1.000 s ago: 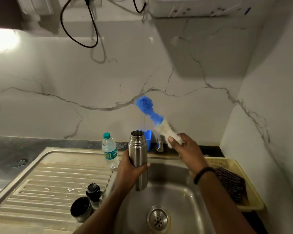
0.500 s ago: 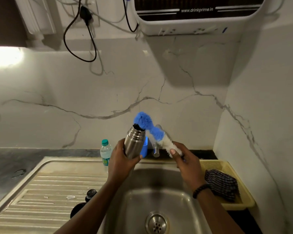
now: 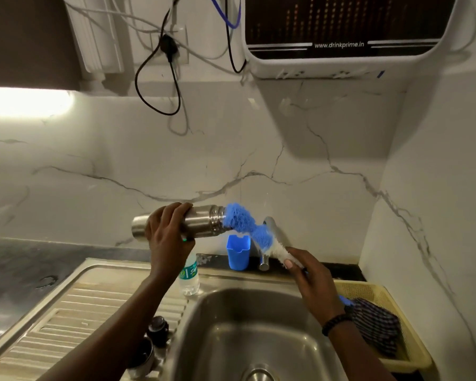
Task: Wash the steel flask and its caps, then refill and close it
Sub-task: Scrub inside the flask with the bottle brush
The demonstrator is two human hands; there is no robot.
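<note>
Steel flask point(image 3: 201, 222) lies sideways gripped in her left hand point(image 3: 166, 237); right hand point(image 3: 312, 281) grips the blue-and-white bristle bottle brush point(image 3: 248, 229) at its mouth; best feed it straight, twisting.

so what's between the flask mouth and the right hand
The bottle brush: blue bristles at the steel flask mouth, white part running down into the right hand. Head view.

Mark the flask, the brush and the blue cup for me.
flask point(image 3: 201, 220), head view, steel body near the neck.
brush point(image 3: 238, 218), head view, blue bristles at the flask's mouth.
blue cup point(image 3: 238, 254), head view, front wall.
</note>
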